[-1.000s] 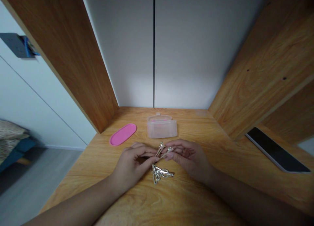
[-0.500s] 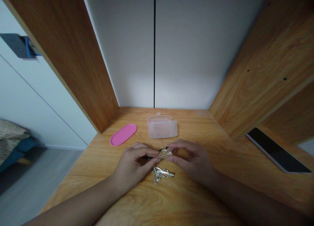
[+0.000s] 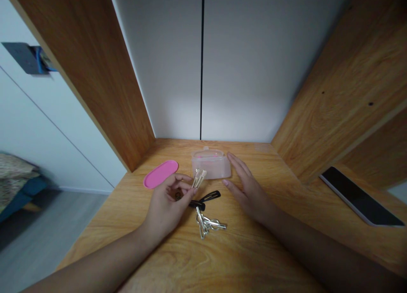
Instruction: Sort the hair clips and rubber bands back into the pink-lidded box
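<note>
Between the thumb and fingers of my left hand [image 3: 167, 202] are gold hair clips [image 3: 199, 178], their wide ends pointing up and away from me. My right hand [image 3: 249, 191] is empty, thumb and fingers apart, at the right side of a translucent plastic box [image 3: 210, 167]; whether it touches the box I cannot tell. Black snap hair clips [image 3: 210, 196] lie on the table beside my left fingertips. Just nearer to me is a small heap of silver hair clips [image 3: 208, 225]. Something brownish under my left palm is partly hidden.
A pink oval lid [image 3: 160, 174] lies left of the box. At the far right a phone or tablet with a dark screen [image 3: 359, 195] rests on the wooden table [image 3: 190, 263]. Wooden panels [image 3: 343, 93] and a white back wall [image 3: 159, 72] enclose the table.
My left hand has raised the gold clips slightly away from the table. My right hand has let go of them and moved forward to the box. The black clips are now uncovered.
</note>
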Demonstrator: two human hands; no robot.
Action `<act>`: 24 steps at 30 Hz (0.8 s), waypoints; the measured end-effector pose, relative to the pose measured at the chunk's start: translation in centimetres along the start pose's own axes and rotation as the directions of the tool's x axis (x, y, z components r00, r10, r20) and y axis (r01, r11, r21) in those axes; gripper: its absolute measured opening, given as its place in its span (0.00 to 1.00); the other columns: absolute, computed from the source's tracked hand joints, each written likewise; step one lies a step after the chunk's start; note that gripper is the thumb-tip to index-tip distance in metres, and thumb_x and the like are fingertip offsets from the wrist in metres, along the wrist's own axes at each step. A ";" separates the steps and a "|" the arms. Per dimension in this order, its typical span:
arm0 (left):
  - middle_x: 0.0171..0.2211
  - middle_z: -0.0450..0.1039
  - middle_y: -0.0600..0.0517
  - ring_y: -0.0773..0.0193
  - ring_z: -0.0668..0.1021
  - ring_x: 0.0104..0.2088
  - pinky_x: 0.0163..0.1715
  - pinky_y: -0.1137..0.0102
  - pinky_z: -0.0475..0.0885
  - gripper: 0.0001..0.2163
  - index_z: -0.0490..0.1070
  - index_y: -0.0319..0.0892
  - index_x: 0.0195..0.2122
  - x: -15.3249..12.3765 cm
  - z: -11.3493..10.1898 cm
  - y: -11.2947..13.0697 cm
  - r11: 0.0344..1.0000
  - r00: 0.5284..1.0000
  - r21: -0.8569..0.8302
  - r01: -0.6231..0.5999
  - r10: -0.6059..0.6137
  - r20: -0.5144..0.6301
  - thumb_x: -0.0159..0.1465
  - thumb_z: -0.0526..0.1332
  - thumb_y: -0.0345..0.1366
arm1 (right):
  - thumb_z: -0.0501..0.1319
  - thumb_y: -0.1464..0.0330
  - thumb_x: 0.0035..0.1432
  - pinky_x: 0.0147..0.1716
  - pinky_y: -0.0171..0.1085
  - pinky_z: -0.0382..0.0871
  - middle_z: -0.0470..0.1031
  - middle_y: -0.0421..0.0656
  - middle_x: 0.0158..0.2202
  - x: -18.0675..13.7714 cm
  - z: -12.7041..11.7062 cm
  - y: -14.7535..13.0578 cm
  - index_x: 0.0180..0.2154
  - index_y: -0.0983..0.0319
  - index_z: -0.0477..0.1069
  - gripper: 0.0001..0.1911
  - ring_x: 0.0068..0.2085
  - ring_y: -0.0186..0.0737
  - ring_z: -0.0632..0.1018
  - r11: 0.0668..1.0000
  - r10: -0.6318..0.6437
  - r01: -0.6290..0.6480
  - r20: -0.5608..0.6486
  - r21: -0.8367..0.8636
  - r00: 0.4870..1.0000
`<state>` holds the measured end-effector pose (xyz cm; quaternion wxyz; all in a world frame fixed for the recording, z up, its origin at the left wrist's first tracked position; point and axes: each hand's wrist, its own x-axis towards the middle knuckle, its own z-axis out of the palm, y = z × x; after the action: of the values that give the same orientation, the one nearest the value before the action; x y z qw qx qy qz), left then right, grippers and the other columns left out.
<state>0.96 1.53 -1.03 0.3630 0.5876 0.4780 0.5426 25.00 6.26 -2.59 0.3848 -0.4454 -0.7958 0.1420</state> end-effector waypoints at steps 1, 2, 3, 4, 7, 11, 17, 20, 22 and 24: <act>0.26 0.80 0.52 0.66 0.79 0.27 0.30 0.73 0.72 0.08 0.72 0.40 0.38 0.0 0.0 0.0 1.000 1.000 -0.002 0.002 -0.002 -0.010 0.60 0.69 0.35 | 0.58 0.65 0.68 0.70 0.58 0.53 0.56 0.50 0.71 0.0 0.0 0.0 0.71 0.55 0.51 0.34 0.71 0.51 0.59 1.000 0.004 -0.004 -0.006 0.016 1.000; 0.27 0.80 0.52 0.66 0.79 0.27 0.30 0.73 0.72 0.09 0.72 0.40 0.38 0.0 -0.1 0.0 1.000 1.000 -0.005 0.002 -0.002 -0.023 0.60 0.69 0.35 | 0.58 0.66 0.68 0.68 0.58 0.57 0.59 0.50 0.69 0.0 0.0 -0.1 0.70 0.55 0.54 0.32 0.69 0.51 0.61 0.999 0.006 -0.005 -0.018 0.032 1.000; 0.27 0.80 0.52 0.65 0.79 0.28 0.31 0.73 0.72 0.09 0.72 0.40 0.39 0.0 -0.1 0.0 1.000 0.999 -0.008 -0.002 0.002 -0.035 0.59 0.69 0.35 | 0.59 0.67 0.67 0.67 0.57 0.61 0.61 0.50 0.68 -0.1 -0.1 -0.1 0.69 0.54 0.56 0.30 0.68 0.50 0.63 0.998 0.009 -0.007 -0.032 0.055 0.999; 0.27 0.81 0.52 0.65 0.80 0.29 0.32 0.72 0.73 0.10 0.72 0.40 0.39 0.0 -0.2 0.0 1.000 0.999 -0.012 -0.005 0.005 -0.047 0.59 0.70 0.35 | 0.59 0.68 0.67 0.64 0.55 0.66 0.62 0.50 0.66 -0.1 -0.1 -0.2 0.67 0.53 0.59 0.29 0.66 0.50 0.65 0.996 0.012 -0.008 -0.042 0.084 0.999; 0.28 0.81 0.52 0.64 0.82 0.31 0.36 0.71 0.74 0.12 0.71 0.40 0.41 0.0 -0.2 0.1 1.000 0.997 -0.030 -0.008 0.005 -0.074 0.59 0.70 0.34 | 0.60 0.70 0.66 0.55 0.49 0.76 0.66 0.49 0.61 -0.2 -0.3 -0.4 0.62 0.51 0.65 0.25 0.61 0.48 0.70 0.987 0.000 0.008 -0.051 0.163 0.999; 0.30 0.82 0.51 0.63 0.83 0.33 0.38 0.71 0.75 0.14 0.70 0.41 0.43 0.0 -0.3 0.0 0.997 0.996 -0.081 0.004 -0.011 -0.086 0.59 0.71 0.34 | 0.61 0.70 0.64 0.55 0.50 0.75 0.72 0.48 0.54 -0.3 -0.4 -0.8 0.51 0.53 0.74 0.15 0.56 0.48 0.76 0.987 -0.078 0.087 -0.072 0.137 0.994; 0.28 0.83 0.50 0.63 0.83 0.31 0.34 0.72 0.74 0.16 0.71 0.39 0.43 0.1 -0.2 0.1 0.988 0.995 -0.142 0.067 -0.077 -0.064 0.57 0.72 0.37 | 0.60 0.71 0.65 0.54 0.49 0.74 0.73 0.48 0.54 -0.5 -0.6 -1.2 0.43 0.55 0.77 0.09 0.56 0.49 0.77 0.986 -0.144 0.144 -0.007 0.080 0.990; 0.27 0.83 0.50 0.63 0.83 0.30 0.33 0.72 0.74 0.19 0.71 0.38 0.45 0.2 -0.2 0.0 0.979 0.993 -0.173 0.103 -0.112 -0.040 0.57 0.73 0.39 | 0.60 0.72 0.66 0.55 0.49 0.74 0.72 0.48 0.55 -0.6 -0.6 -1.2 0.43 0.55 0.77 0.09 0.57 0.48 0.76 0.988 -0.145 0.145 -0.001 0.060 0.989; 0.27 0.83 0.51 0.63 0.83 0.30 0.33 0.72 0.73 0.21 0.70 0.38 0.49 0.2 -0.3 -0.1 0.976 0.991 -0.178 0.127 -0.133 -0.025 0.58 0.72 0.41 | 0.60 0.72 0.66 0.55 0.48 0.74 0.71 0.49 0.55 -0.6 -0.6 -1.2 0.43 0.56 0.77 0.09 0.57 0.48 0.75 0.988 -0.142 0.142 0.000 0.059 0.990; 0.27 0.83 0.51 0.63 0.82 0.30 0.33 0.72 0.73 0.23 0.69 0.38 0.52 0.3 -0.4 -0.3 0.974 0.990 -0.179 0.138 -0.143 -0.014 0.60 0.71 0.43 | 0.60 0.72 0.65 0.55 0.48 0.73 0.71 0.48 0.55 -0.7 -0.5 -1.1 0.43 0.56 0.77 0.09 0.57 0.48 0.75 0.989 -0.136 0.136 0.004 0.058 0.991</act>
<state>0.46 1.82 -1.15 0.4449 0.5103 0.4727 0.5641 24.92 5.03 -1.94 0.4029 -0.3783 -0.8215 0.1402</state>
